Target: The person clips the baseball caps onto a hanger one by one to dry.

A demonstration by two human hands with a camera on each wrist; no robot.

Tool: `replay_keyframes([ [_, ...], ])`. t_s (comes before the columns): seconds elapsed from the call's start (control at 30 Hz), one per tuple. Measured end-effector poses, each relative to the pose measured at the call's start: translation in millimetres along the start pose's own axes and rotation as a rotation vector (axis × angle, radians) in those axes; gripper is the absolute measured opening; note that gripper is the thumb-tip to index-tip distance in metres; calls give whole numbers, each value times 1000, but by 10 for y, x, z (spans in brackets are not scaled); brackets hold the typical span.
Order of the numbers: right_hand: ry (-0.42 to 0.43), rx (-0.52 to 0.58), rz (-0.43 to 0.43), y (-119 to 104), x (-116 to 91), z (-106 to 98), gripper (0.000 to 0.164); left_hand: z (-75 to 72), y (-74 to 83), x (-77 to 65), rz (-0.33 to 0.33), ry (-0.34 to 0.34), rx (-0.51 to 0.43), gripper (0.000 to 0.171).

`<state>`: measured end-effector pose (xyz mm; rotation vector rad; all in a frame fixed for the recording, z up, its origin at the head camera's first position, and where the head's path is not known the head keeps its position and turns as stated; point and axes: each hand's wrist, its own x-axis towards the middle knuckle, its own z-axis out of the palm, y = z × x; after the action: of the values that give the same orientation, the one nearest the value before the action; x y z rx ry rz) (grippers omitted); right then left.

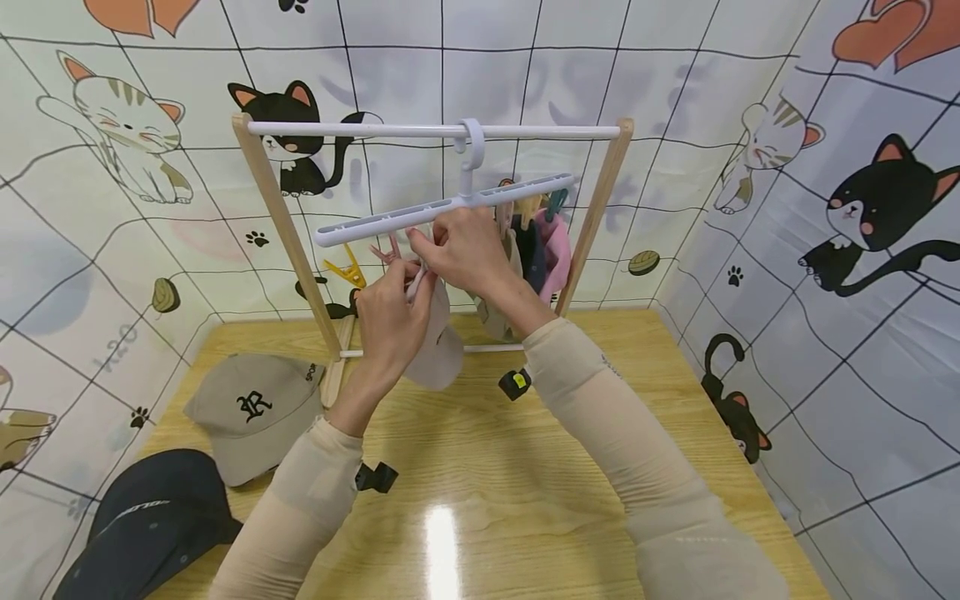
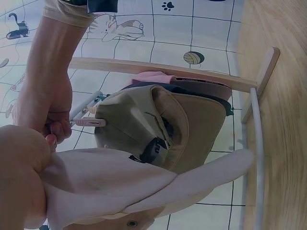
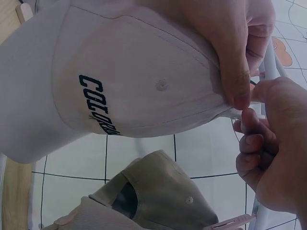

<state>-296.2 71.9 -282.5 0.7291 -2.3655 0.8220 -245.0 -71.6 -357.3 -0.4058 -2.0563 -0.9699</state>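
Observation:
My left hand (image 1: 393, 321) grips a pale cap (image 1: 437, 358) near the top of its crown, brim hanging down. Dark lettering crosses the front of this cap (image 3: 158, 67) in the right wrist view. My right hand (image 1: 472, 250) is just under the white hanger (image 1: 390, 218), thumb and forefinger pinching at the cap's upper end beside the left thumb. They pinch what looks like a small clip, mostly hidden by the fingers. The hanger tilts, left end lower, on the rack's top bar (image 1: 337, 129). A yellow clip (image 1: 347, 268) and a pink clip (image 1: 386, 250) hang from its left half.
Khaki, navy and pink caps (image 1: 557, 250) hang clipped at the hanger's right end, close to the wooden upright (image 1: 600, 208). On the table's left lie a beige cap (image 1: 258, 408) and a dark cap (image 1: 153, 517). Cat-patterned sheeting (image 1: 750, 250) encloses the table.

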Motion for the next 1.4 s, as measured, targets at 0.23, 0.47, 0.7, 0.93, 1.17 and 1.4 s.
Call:
replay_keyframes([
  [0.23, 1, -10, -2, 19, 18, -1, 54, -12, -12, 37, 34, -24, -29, 19],
  [0.47, -22, -50, 25, -13, 24, -24, 52, -33, -29, 68, 67, -43, -57, 18],
  [0.7, -46, -17, 16, -77, 14, -53, 47, -82, -42, 89, 43, -44, -67, 18],
  [0.93, -70, 37, 15, -67, -40, -95, 37, -146, -35, 109, 13, -58, -82, 22],
  [1.17, -52, 122, 12, -61, -113, -115, 31, -238, -69, 95, 19, -97, -94, 22],
  [1.4, -42, 140, -19, -45, -183, -137, 29, -366, -75, 47, -6, -183, -85, 28],
])
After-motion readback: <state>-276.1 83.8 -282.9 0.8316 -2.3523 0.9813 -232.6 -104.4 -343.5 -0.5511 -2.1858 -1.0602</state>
